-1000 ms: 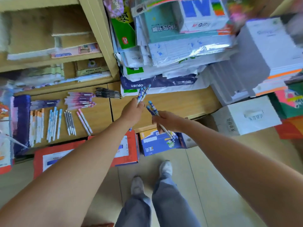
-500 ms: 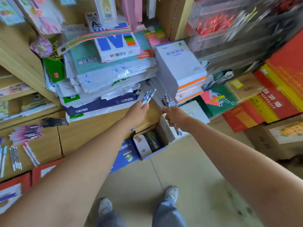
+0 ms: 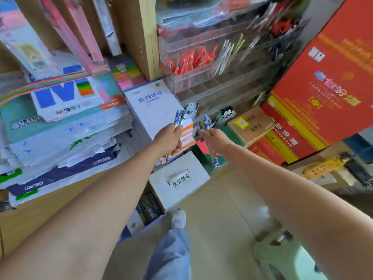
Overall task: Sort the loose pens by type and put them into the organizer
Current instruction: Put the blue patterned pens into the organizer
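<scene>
Below the clear organizer [image 3: 193,90], my left hand [image 3: 168,139] curled its fingers round 1 bundle of blue pens [image 3: 181,117]; my right hand [image 3: 217,138] pinched another bundle [image 3: 204,124]. I judged either loose fistful could shed a pen on the reach toward the organizer's narrow compartments.

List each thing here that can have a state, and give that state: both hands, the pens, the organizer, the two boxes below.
left hand, grips the left pens
left pens, bunched, tips pointing up, not yet in the organizer
right hand, grips the right pens
right pens, bunched, held in the air
organizer, clear, partly filled
red pens, stored in one compartment
white box, closed
blue box, open at the top
</scene>
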